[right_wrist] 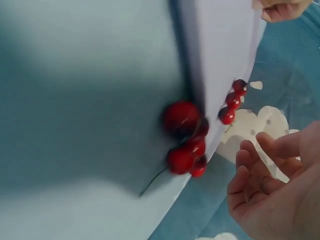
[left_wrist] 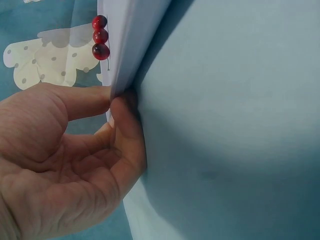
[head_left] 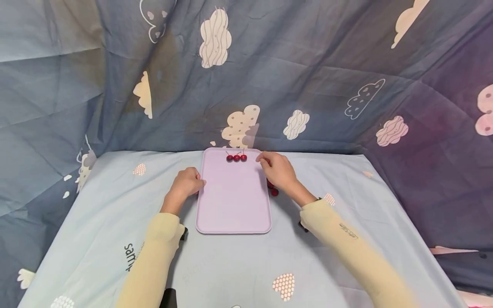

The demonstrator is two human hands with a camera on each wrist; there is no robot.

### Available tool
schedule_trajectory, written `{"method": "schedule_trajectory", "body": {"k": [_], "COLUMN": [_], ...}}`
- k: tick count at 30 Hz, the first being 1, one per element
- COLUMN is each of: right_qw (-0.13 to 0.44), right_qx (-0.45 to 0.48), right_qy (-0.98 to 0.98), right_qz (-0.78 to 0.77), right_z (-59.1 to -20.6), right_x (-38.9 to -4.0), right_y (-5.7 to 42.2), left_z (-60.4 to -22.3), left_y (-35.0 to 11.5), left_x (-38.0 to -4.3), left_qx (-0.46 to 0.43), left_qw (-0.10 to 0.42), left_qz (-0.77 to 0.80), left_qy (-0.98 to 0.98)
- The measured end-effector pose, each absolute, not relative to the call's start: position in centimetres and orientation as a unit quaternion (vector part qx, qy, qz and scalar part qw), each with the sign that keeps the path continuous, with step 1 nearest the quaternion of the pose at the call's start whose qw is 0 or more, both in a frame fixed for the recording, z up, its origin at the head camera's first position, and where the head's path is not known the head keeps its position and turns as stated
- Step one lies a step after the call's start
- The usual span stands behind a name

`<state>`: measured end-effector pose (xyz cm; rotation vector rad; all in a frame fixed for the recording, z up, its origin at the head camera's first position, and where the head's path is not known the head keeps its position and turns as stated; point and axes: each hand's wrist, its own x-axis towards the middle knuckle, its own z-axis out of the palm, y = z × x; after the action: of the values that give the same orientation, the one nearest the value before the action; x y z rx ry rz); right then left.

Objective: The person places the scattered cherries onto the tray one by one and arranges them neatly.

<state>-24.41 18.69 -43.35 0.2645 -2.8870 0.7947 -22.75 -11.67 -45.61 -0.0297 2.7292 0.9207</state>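
Observation:
A lilac rectangular tray [head_left: 234, 196] lies on the cloth, with a row of three dark red cherries [head_left: 236, 158] along its far edge, stems pointing away. My left hand [head_left: 187, 183] pinches the tray's left rim, thumb on top and fingers curled beneath, as the left wrist view shows. Over the tray's far right corner hovers my right hand [head_left: 278, 170], its fingers loosely bent and holding nothing. Several more cherries [right_wrist: 185, 140] are heaped against the outside of the right rim; in the head view the right hand partly hides them.
Pale blue patterned cloth [head_left: 231, 269] covers the table. Dark blue fabric [head_left: 269, 85] with cloud prints hangs right behind the tray's far edge, and more fabric [head_left: 443, 171] hangs at the right side.

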Motion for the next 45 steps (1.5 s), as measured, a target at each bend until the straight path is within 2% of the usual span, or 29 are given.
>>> {"method": "schedule_trajectory", "body": {"k": [9, 20, 29, 45], "right_qw": [0.058, 0.050, 0.057, 0.046], "right_qx": [0.083, 0.061, 0.013, -0.008], "right_qy": [-0.959, -0.949, -0.942, -0.944], "right_qz": [0.263, 0.305, 0.329, 0.326], "right_z": [-45.2, -46.7, -47.2, -47.3], "right_x": [-21.8, -20.9, -20.9, -21.5], "right_y": [22.8, 25.3, 25.0, 23.7], "left_z": [-45.8, -45.4, -45.3, -45.4], "left_y": [-11.6, -11.1, -11.3, -11.8], "left_x": [-22.6, -22.8, -23.1, -23.1], "left_qx": [-0.006, -0.010, -0.014, -0.012], "left_qw": [0.132, 0.141, 0.142, 0.143], "left_qz": [0.315, 0.318, 0.312, 0.310], "left_qy": [0.940, 0.938, 0.939, 0.940]}}
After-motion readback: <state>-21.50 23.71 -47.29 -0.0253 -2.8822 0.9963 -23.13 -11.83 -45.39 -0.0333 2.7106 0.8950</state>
